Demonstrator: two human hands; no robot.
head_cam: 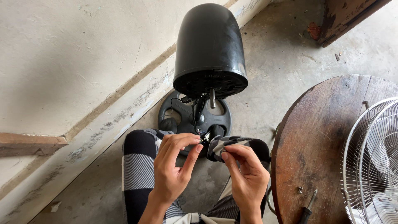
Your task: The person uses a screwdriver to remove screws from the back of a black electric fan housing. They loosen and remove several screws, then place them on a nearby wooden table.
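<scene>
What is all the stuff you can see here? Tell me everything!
fan motor: one, black, on its stand by the wall
fan base: one, black, round, on the floor
small metal part: one, silvery, between both hands' fingertips
table: one, brown wood, round, on the right
fan grilles: white wire, on the table
screwdriver: one, at the table's near edge
screws: a few, small, on the table
left hand: pinching the part
right hand: pinching the part

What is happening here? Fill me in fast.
A person sits on the floor, both hands pinching small wire ends. The left hand and right hand meet at the wires hanging from a black fan motor housing on its round base. A wire fan guard lies on the wooden table.
</scene>
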